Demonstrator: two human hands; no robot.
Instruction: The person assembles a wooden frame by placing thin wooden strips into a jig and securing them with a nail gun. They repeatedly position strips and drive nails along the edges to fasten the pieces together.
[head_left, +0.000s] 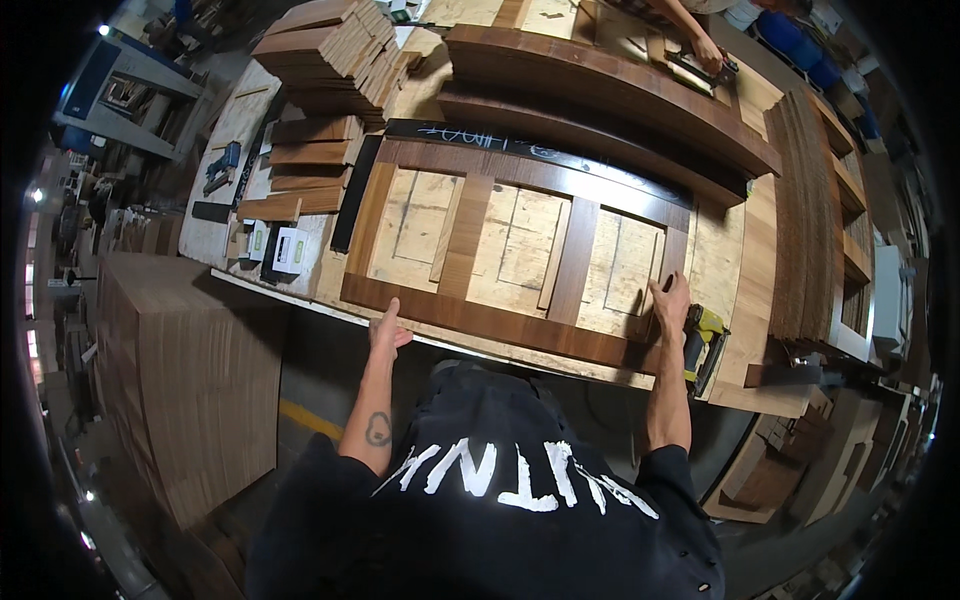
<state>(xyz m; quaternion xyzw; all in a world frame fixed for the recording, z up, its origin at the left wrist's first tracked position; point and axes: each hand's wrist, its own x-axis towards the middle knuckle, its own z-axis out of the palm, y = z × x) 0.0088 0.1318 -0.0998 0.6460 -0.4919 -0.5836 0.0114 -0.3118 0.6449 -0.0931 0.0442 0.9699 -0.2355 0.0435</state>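
A brown wooden frame (470, 235) with three openings lies flat on the workbench, thin loose strips (447, 240) inside its openings. My left hand (386, 332) rests at the near rail's front edge, thumb up against the rail and fingers stretched out to the right. At the frame's right end, my right hand (672, 300) grips the end stile, its thumb at the inner edge. Just right of that hand lies a yellow and black nail gun (706, 345). A dark bar with chalk-like markings (430, 131) runs along the frame's far side.
Long dark boards (600, 90) lie beyond the frame. Stacked wood pieces (325, 55) and a blue nail gun (224, 166) are at the left. Slatted panels (805, 220) stand at the right. Across the bench, another person's hand (708, 55) holds a dark tool. A tall board stack (190, 380) stands left.
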